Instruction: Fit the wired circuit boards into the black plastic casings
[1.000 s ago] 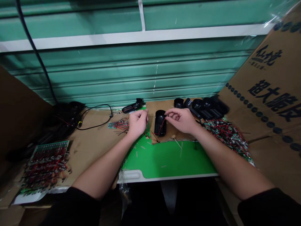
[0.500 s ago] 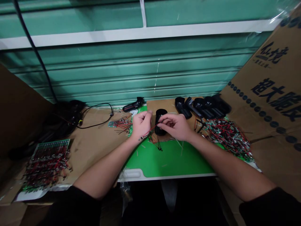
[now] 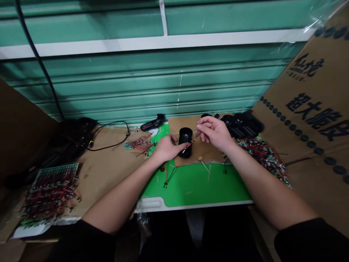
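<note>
A black plastic housing (image 3: 185, 136) lies on a cardboard piece (image 3: 209, 156) at the middle of the green board (image 3: 196, 185). My left hand (image 3: 169, 147) is at the housing's left side, its thumb reaching over the lower part; whether it grips the housing or a wire is hard to tell. My right hand (image 3: 211, 131), raised just right of the housing, pinches a small wired part (image 3: 195, 137) with red wires that slants down over the housing. More thin wires (image 3: 167, 176) hang onto the board below my left hand.
Several black housings (image 3: 242, 125) stand at the back right, by a pile of wired parts (image 3: 263, 156). On the left are rows of wired boards (image 3: 51, 189), a small wired board (image 3: 136, 145) and a black cable (image 3: 110, 148). A cardboard wall (image 3: 308, 109) rises on the right.
My right hand has moved up and right, pulling back from the housing with the wired part. My left hand has turned, its thumb now over the housing. The wires below it have shifted left.
</note>
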`<move>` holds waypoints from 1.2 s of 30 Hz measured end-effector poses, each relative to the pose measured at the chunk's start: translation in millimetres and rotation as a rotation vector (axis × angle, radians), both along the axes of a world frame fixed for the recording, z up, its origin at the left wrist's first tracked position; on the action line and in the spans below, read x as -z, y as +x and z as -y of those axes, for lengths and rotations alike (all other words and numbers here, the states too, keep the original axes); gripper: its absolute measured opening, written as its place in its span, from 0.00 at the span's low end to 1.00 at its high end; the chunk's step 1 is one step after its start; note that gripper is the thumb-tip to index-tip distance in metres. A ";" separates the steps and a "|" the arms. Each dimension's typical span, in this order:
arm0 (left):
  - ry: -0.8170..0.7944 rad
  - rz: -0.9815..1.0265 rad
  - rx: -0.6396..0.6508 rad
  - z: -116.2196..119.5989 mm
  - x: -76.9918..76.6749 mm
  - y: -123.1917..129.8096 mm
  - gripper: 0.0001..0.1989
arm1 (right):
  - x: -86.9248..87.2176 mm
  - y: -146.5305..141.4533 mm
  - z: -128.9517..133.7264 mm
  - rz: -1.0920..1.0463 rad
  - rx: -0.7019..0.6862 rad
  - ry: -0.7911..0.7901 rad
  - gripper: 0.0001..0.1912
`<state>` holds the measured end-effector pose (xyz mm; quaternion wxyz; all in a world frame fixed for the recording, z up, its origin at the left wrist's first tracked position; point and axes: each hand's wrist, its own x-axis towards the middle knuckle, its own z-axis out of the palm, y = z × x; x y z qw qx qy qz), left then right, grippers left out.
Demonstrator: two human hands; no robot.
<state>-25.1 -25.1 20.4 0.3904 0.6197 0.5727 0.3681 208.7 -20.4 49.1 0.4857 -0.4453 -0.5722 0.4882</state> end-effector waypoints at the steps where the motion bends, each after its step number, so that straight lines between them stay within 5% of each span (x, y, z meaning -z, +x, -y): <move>1: 0.009 0.000 0.009 1.6 1.1 1.6 0.28 | 1.1 1.2 -1.3 -0.006 -0.015 -0.019 0.43; 8: -0.102 0.009 0.079 -1.6 3.2 1.5 0.18 | -1.8 6.7 -1.2 -0.060 -0.153 -0.124 0.37; 15: -0.313 0.329 0.027 -3.8 -5.2 1.9 0.22 | -6.1 9.1 2.3 -0.129 -0.208 -0.149 0.30; 23: -0.286 0.609 0.130 2.5 -8.7 4.5 0.34 | -0.1 7.8 1.3 -0.115 -0.186 -0.134 0.32; 36: -0.267 0.667 0.205 4.0 -0.5 6.6 0.36 | 3.7 -7.8 6.1 -0.049 -0.167 -0.101 0.32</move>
